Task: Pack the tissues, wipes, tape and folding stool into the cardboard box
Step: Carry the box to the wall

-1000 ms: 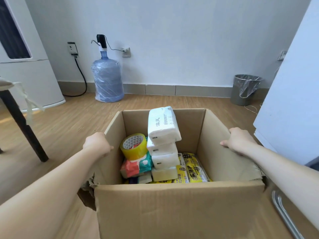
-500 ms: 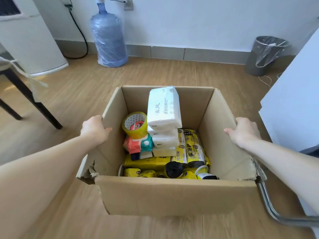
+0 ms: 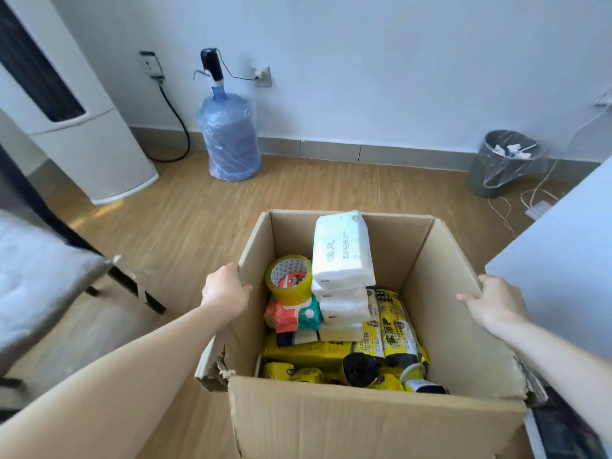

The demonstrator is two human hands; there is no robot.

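An open cardboard box [image 3: 374, 422] stands on the wooden floor in front of me. My left hand [image 3: 224, 290] grips its left wall and my right hand [image 3: 494, 303] grips its right wall. Inside, white tissue packs [image 3: 341, 250] are stacked near the back. A roll of yellowish tape [image 3: 288, 279] leans beside them on an orange and teal wipes pack [image 3: 293, 315]. Yellow bag rolls [image 3: 394, 326] and a black roll [image 3: 360, 368] fill the bottom. No folding stool is in sight.
A blue water jug [image 3: 230, 135] with a pump stands at the back wall. A white tall appliance [image 3: 71, 107] is at the left, a bin [image 3: 503, 162] at the right. A cushioned chair [image 3: 39, 276] is at my left, a white surface [image 3: 563, 260] at my right.
The view shifted as I moved: the box now lies more to the right and the chair cushion has come into sight at left. Both hands keep their grip on the box walls.
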